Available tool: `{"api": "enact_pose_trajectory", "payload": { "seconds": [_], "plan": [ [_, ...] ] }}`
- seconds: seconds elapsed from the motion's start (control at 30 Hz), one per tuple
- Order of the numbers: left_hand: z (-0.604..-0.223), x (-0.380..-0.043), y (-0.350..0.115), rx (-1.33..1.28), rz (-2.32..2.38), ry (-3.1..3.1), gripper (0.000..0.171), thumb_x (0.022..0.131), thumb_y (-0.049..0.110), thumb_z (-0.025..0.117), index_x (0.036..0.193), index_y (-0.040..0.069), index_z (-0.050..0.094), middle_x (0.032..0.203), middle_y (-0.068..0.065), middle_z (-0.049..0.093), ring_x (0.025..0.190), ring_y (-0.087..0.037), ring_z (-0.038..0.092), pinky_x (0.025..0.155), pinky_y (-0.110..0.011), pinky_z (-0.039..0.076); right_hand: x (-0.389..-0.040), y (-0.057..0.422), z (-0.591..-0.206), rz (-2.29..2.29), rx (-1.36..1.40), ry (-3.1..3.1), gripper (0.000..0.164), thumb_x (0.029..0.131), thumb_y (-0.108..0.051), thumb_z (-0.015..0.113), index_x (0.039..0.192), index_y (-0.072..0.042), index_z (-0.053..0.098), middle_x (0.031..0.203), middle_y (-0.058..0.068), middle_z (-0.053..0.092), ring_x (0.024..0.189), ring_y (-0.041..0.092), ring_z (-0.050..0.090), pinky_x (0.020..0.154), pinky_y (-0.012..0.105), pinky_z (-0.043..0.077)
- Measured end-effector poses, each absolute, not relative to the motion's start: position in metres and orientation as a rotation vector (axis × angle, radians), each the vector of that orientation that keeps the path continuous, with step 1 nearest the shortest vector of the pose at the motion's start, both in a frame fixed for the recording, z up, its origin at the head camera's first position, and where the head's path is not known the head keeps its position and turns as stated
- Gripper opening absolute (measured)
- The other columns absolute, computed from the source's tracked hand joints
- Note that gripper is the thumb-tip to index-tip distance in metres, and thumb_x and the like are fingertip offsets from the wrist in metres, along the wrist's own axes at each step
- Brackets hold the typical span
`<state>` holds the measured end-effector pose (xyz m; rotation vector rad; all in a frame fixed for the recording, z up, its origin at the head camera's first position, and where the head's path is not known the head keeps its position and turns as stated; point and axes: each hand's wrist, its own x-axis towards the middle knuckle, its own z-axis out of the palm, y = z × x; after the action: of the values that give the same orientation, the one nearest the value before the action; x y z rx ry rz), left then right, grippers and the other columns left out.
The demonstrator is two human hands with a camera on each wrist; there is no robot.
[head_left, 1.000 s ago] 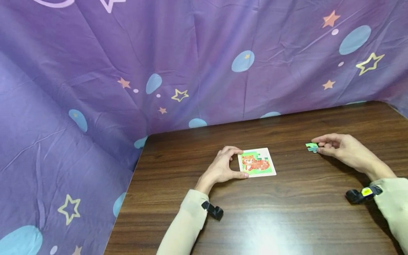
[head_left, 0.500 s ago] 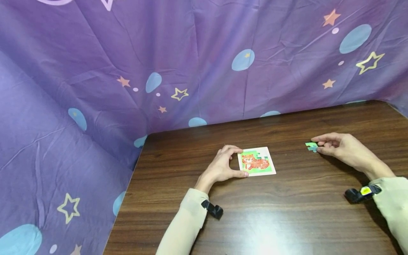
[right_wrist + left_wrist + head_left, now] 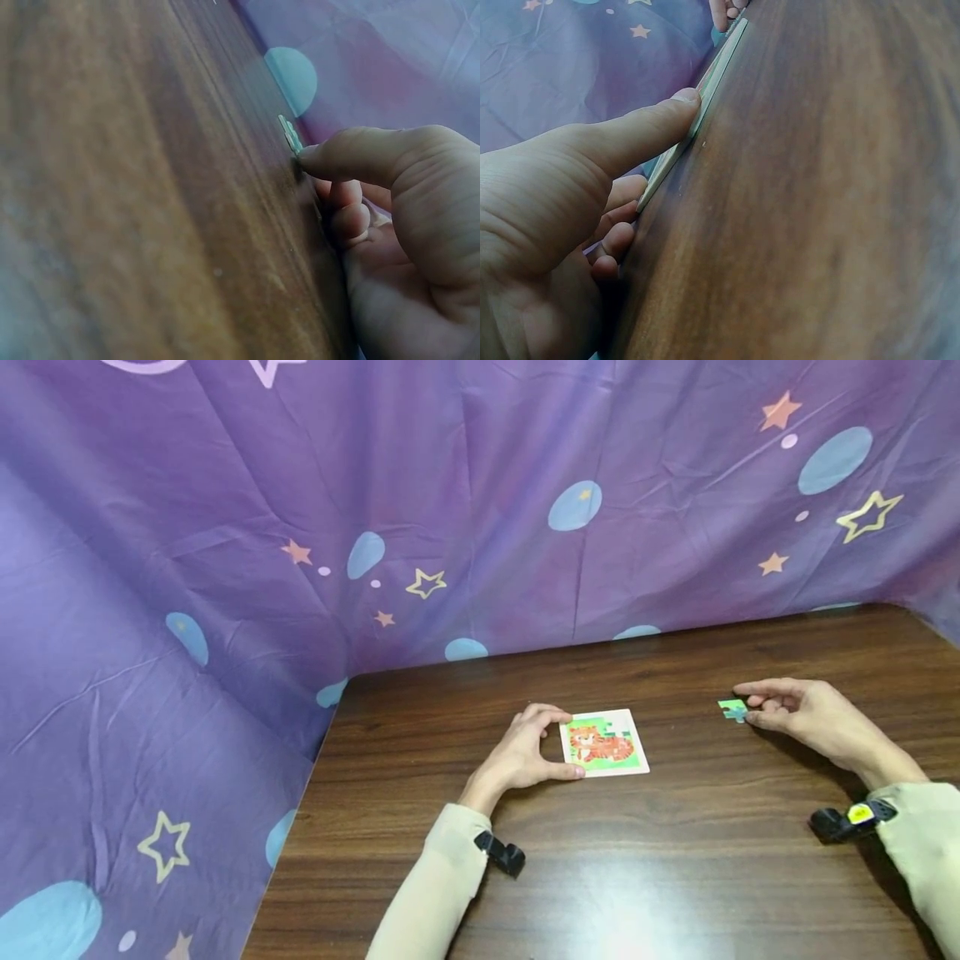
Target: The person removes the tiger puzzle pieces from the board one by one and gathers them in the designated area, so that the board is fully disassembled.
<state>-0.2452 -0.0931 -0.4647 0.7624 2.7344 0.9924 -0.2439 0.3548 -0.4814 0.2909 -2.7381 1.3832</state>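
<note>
Two hands at the worktop [image 3: 675, 877], both grasping. Left hand [image 3: 517, 752]: thumb on the near edge of the puzzle board [image 3: 618, 771], other fingers at its far left corner. Board lies flat, running right from those fingers; orange tiger picture, pale gap at upper right, clear of the fingers. Right hand [image 3: 813, 718], well right of the board: fingers and thumb pinch a green-blue puzzle piece [image 3: 732, 710], sticking out left of the fingertips. Piece touching worktop or not: can't tell.
</note>
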Motion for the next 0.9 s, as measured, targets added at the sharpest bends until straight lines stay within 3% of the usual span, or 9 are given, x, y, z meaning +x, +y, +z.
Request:
{"api": "enact_pose_trajectory", "payload": {
  "seconds": [0.23, 0.47, 0.67, 0.9],
  "plan": [
    [-0.464, -0.244, -0.093, 0.765, 0.997, 2.732, 0.088, 0.084, 0.043, 0.1, 0.158, 0.019, 0.061, 0.161, 0.001, 0.052, 0.128, -0.019, 0.056, 0.108, -0.03, 0.05, -0.243, 0.354, -0.482, 1.472, 0.274, -2.674, 0.044, 0.103, -0.005, 0.078, 0.143, 0.006, 0.064, 0.105, -0.015, 0.074, 0.084, -0.002, 0.064, 0.069, 0.017, 0.052],
    [-0.465, -0.245, -0.092, 0.77, 0.994, 2.734, 0.087, 0.084, 0.042, 0.1, 0.158, 0.019, 0.061, 0.161, 0.001, 0.052, 0.127, -0.018, 0.056, 0.107, -0.03, 0.05, -0.241, 0.343, -0.467, 1.536, 0.32, -2.586, 0.042, 0.103, -0.005, 0.079, 0.141, -0.02, 0.071, 0.108, -0.018, 0.076, 0.085, 0.001, 0.071, 0.066, 0.022, 0.054],
    [-0.465, -0.243, -0.092, 0.753, 0.989, 2.736, 0.087, 0.084, 0.042, 0.1, 0.158, 0.019, 0.061, 0.162, 0.001, 0.051, 0.127, -0.017, 0.055, 0.107, -0.029, 0.05, -0.241, 0.304, -0.447, 1.535, 0.367, -2.568, 0.045, 0.1, -0.006, 0.083, 0.144, -0.006, 0.07, 0.109, -0.01, 0.076, 0.088, 0.004, 0.072, 0.07, 0.022, 0.055],
    [-0.463, -0.242, -0.092, 0.751, 0.989, 2.738, 0.087, 0.084, 0.042, 0.1, 0.158, 0.018, 0.061, 0.162, 0.001, 0.051, 0.129, -0.017, 0.055, 0.108, -0.029, 0.05, -0.238, 0.248, -0.432, 1.588, 0.501, -2.55, 0.045, 0.099, -0.006, 0.084, 0.142, 0.0, 0.07, 0.111, 0.01, 0.073, 0.086, 0.008, 0.071, 0.07, 0.024, 0.057]
  ]
}}
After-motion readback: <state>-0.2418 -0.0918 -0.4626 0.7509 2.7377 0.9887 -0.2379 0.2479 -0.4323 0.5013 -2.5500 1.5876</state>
